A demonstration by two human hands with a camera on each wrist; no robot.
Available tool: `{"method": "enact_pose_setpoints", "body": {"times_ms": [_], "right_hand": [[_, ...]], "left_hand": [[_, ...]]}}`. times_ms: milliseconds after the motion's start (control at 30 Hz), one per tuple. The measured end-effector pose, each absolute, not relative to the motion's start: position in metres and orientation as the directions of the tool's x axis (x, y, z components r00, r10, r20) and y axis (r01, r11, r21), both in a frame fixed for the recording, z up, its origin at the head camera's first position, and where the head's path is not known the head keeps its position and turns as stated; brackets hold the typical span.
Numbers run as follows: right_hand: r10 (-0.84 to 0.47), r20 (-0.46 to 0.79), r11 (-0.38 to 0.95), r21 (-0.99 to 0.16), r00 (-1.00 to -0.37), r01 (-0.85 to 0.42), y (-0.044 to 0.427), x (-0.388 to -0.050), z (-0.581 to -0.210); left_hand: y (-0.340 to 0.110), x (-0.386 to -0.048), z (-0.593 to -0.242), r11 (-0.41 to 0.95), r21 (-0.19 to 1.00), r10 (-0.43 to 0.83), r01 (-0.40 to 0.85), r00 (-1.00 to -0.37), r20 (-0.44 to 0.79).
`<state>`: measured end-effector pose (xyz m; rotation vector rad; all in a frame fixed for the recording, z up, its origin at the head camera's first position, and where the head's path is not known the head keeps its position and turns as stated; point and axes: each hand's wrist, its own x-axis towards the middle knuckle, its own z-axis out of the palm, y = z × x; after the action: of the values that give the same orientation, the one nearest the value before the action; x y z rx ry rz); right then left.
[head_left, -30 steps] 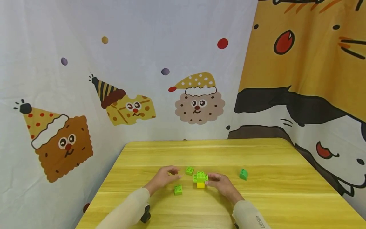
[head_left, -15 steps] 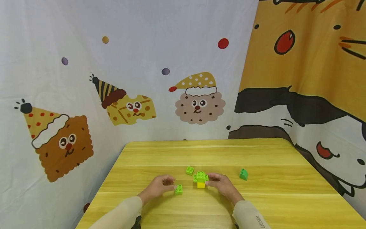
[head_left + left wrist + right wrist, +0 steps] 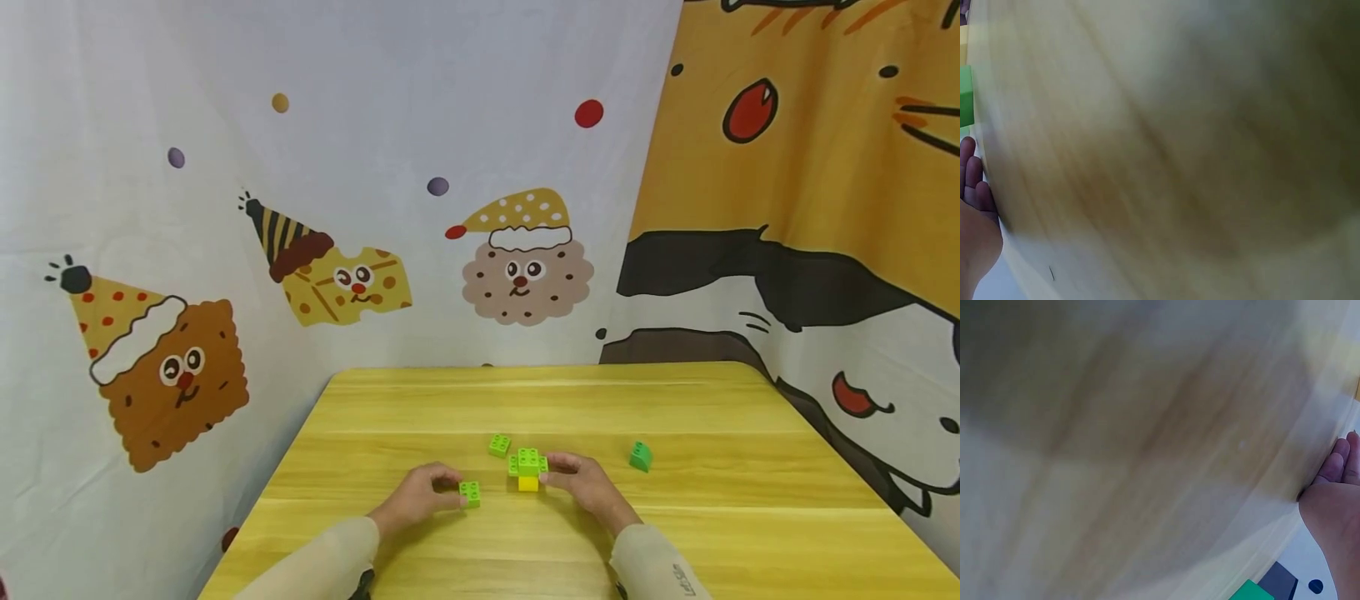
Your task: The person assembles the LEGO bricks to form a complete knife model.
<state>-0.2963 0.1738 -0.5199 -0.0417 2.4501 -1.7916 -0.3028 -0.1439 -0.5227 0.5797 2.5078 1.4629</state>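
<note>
In the head view a lime-green building brick (image 3: 470,493) with studs lies on the table. My left hand (image 3: 420,498) pinches its left end, thumb at the near corner and fingers behind. To the right stands a small build of lime-green bricks (image 3: 528,461) on a yellow brick (image 3: 528,483). My right hand (image 3: 585,485) holds this build by its right side, thumb in front. The left wrist view catches a green brick (image 3: 965,97) just past the left hand's curled fingers (image 3: 972,178). In the right wrist view only part of the right hand (image 3: 1338,487) shows.
Behind the build, slightly left, lies another lime-green brick (image 3: 499,445). A darker green brick with a sloped side (image 3: 641,457) sits farther right on the wooden table (image 3: 555,400). A cartoon-printed cloth (image 3: 420,108) hangs behind the table.
My left hand has drawn back toward the near left and come to the nearer loose lime-green brick, which it now pinches. My right hand stays at the build.
</note>
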Motion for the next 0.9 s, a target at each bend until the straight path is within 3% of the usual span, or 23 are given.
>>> {"method": "enact_pose_setpoints", "body": {"times_ms": [600, 900], "right_hand": [[-0.095, -0.066, 0.322, -0.946, -0.993, 0.032, 0.1738, -0.2965, -0.515], [-0.094, -0.074, 0.32, -0.947, -0.993, 0.04, 0.1751, -0.2961, -0.5176]], "left_hand": [[-0.1401, -0.3078, -0.5252, 0.512, 0.806, 0.422, 0.298, -0.904, 0.066], [-0.1419, -0.3074, -0.5218, 0.469, 0.852, 0.418, 0.233, -0.908, 0.018]]}}
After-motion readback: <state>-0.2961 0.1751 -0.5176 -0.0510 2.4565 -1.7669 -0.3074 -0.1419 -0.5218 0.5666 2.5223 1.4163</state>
